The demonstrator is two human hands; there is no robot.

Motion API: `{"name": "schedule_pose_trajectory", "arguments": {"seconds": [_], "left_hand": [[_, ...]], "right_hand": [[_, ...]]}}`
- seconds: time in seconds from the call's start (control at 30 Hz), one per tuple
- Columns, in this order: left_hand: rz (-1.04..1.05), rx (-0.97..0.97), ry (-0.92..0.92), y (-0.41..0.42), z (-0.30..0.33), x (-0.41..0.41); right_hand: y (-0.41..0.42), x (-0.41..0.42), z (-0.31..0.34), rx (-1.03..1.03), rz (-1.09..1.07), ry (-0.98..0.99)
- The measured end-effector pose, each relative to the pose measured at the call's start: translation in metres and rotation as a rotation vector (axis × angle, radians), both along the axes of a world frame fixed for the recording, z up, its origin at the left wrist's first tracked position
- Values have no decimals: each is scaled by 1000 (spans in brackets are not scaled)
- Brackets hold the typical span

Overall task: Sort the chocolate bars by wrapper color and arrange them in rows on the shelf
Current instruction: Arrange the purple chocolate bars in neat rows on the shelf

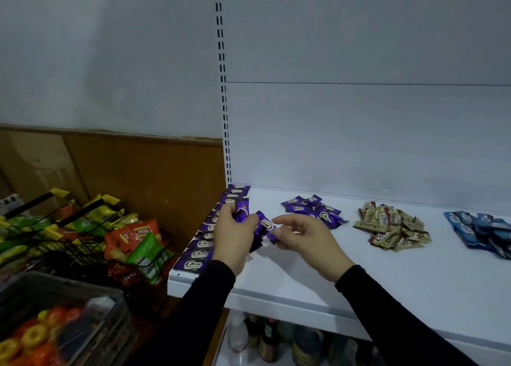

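Note:
A row of purple chocolate bars [203,245] runs along the left edge of the white shelf [318,277], from back to front. My left hand [235,235] grips a bunch of purple bars [241,213] just right of that row. My right hand [304,237] pinches one end of a single purple bar [266,226] that sticks out of the bunch. Farther back lie three loose piles: purple bars [312,209], gold and brown bars [392,227], and blue bars [481,230] at the right edge.
A black wire basket [83,241] full of snack bags stands left of the shelf. A grey crate [91,310] with orange and yellow packets sits at the lower left. Bottles [265,335] stand on the shelf below. A slotted upright [224,103] marks the shelf's left side.

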State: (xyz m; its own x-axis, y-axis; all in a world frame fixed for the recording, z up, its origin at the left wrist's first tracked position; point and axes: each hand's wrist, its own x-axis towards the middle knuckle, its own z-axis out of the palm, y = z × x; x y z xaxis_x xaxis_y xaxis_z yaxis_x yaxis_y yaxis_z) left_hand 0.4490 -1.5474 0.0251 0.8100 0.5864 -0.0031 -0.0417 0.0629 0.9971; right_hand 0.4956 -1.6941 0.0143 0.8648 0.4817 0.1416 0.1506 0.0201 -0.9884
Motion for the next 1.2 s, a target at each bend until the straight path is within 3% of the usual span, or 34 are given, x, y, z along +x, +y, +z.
{"name": "schedule_pose_trajectory", "arguments": {"seconds": [0.2, 0.37, 0.43, 0.57, 0.63, 0.97, 1.2], "left_hand": [[59, -5, 20, 18, 8, 22], [21, -17, 39, 35, 19, 35], [0, -7, 58, 42, 22, 39], [9, 12, 65, 56, 26, 45], [20, 25, 75, 62, 29, 49], [40, 29, 57, 76, 26, 58], [53, 29, 45, 83, 26, 54]], "right_hand": [[-11, 32, 6, 80, -35, 116], [-1, 58, 9, 7, -36, 119], [5, 70, 7, -86, -56, 31], [15, 82, 1, -548, -14, -497], [18, 78, -7, -688, 63, -624], [22, 72, -9, -675, 86, -537], [27, 82, -9, -776, 171, -678]]}}
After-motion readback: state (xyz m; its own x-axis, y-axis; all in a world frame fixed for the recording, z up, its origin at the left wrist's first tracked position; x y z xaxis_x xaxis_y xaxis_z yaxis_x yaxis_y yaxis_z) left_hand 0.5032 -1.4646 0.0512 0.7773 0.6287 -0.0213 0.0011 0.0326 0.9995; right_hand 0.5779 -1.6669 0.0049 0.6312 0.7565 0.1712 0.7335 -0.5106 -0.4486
